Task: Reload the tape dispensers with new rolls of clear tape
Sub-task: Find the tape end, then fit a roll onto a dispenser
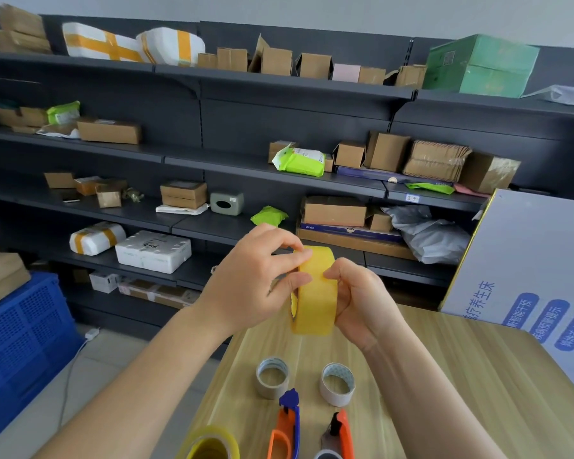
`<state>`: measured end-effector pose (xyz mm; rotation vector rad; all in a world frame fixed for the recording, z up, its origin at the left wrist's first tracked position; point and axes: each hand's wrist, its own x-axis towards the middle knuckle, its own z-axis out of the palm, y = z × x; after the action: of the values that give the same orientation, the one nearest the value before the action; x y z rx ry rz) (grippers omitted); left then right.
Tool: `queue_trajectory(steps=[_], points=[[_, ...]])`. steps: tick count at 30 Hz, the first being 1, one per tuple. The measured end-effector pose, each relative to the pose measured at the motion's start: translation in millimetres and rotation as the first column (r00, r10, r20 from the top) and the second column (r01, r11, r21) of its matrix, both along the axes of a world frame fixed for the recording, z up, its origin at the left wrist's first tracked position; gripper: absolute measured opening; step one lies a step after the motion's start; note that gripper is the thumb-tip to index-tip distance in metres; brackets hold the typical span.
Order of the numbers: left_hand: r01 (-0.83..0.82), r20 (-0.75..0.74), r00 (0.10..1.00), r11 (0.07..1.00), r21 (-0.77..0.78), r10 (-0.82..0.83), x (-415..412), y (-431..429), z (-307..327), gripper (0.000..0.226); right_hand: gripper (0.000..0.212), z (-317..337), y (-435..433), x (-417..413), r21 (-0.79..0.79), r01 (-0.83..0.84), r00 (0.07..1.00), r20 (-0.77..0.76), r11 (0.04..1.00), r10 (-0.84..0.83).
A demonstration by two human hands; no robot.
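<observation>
So I've got the yellowish tape roll (315,293) up in the air over the far end of the wooden table (444,376), standing on edge with its outer band facing me. My left hand (252,283) is curled around the left side, thumb and fingertips pinching at the top of the band near the rim. My right hand (362,303) cups the right side, thumb pressed onto the band right across from my left fingers. Both hands are closed on the roll, nothing spread out (can't tell whether a loose tape end is actually under my fingertips, it's too see-through).

Down on the table below the roll there are two empty cardboard cores standing on end, the left core (272,377) and the right core (337,384), a bit apart from each other. Just in front of them, closer to me, are the two dispensers: the orange and blue dispenser (287,425) on the left and the orange and grey dispenser (337,435) on the right, both cut off by the bottom edge. Another tape roll (209,443) sits at the near left corner, also partly out of view.

Behind the table is dark shelving (246,127) full of cardboard boxes and parcels, a blue crate (20,342) on the floor at left, and a big white carton (527,260) at right.
</observation>
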<state>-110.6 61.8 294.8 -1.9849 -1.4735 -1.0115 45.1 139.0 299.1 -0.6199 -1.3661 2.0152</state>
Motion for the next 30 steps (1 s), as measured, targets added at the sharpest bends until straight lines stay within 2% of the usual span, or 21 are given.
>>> queue_trajectory(steps=[3,7,9,11,17,21,26,28,30], points=[[-0.014,-0.001,1.000,0.996,0.085,0.015,5,1,-5,0.030,0.030,-2,-1,-1,0.048,0.066,0.998,0.001,0.997,-0.066],[-0.025,0.069,0.997,0.994,0.106,0.017,11,3,-11,0.026,0.018,-5,-1,-1,0.096,0.102,0.995,-0.004,0.990,-0.102],[-0.027,0.136,0.991,0.996,0.083,0.016,13,4,-12,0.027,0.002,-6,-2,0,0.133,0.109,0.994,0.006,0.985,-0.111],[-0.029,0.196,0.980,0.998,0.062,0.017,16,4,-12,0.026,0.015,-7,-1,0,0.166,0.127,0.991,0.017,0.978,-0.132],[0.001,0.233,0.972,0.998,0.067,-0.017,23,7,-17,0.013,0.014,-10,-3,-1,0.186,0.141,0.988,0.028,0.972,-0.149],[0.000,0.237,0.971,0.997,0.080,-0.019,23,9,-22,0.008,0.025,-14,-2,-1,0.178,0.142,0.986,0.062,0.974,-0.155],[-0.005,0.269,0.963,0.998,0.060,-0.011,27,10,-28,0.021,0.023,-11,-2,1,0.144,0.144,0.987,0.044,0.979,-0.151],[-0.012,0.276,0.961,1.000,0.027,0.004,26,10,-30,0.036,0.021,-7,-1,2,0.104,0.158,0.986,0.035,0.982,-0.162],[0.011,0.233,0.973,0.998,-0.059,0.003,22,9,-29,0.062,0.006,-3,2,3,0.039,0.174,0.983,0.046,0.984,-0.176]])
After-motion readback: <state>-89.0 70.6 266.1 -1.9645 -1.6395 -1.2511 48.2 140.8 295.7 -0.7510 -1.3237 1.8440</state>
